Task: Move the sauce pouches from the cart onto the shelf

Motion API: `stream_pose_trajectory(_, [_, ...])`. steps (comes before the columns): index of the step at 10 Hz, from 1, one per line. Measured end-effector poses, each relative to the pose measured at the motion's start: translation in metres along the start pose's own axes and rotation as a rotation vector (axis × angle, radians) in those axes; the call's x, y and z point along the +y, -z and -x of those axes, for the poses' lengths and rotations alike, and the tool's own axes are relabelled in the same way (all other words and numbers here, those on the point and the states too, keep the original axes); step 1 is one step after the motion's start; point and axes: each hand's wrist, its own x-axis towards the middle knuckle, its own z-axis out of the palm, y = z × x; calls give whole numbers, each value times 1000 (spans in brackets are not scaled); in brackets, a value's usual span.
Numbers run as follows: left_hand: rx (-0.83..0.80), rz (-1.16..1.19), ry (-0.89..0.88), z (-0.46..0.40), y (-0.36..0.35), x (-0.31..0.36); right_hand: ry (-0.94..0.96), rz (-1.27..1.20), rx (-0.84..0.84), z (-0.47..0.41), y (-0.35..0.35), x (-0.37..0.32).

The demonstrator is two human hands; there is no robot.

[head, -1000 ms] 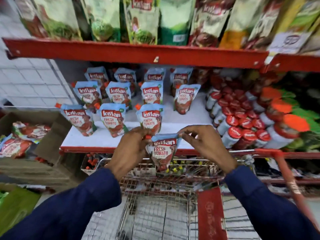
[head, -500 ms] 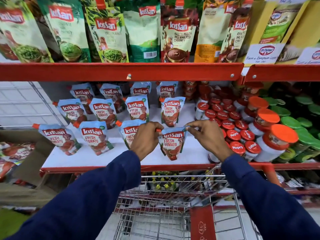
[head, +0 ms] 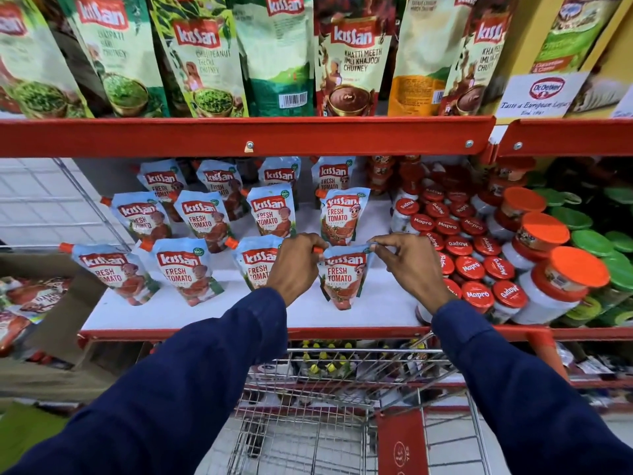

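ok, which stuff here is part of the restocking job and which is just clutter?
Job:
held tomato pouch, pinched at its top corners by left hand and right hand
white shelf
tomato pouches already shelved
cart

Clutter:
red-lidded jars
chutney packs
cardboard box

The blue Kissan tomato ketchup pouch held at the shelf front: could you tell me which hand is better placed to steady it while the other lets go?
Probably the left hand: it grips the blue Kissan tomato ketchup pouch at its orange spout, while the right hand only pinches the thin top corner.
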Motion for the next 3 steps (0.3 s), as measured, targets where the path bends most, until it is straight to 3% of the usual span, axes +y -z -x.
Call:
stream_pose_trajectory(2, [-66, -3, -6, 3, 12, 7, -16, 19, -26, -1, 2, -6])
stream_pose_trajectory(3, [-1, -60, -95, 14, 24, 10, -39, -27, 22, 13, 7, -10])
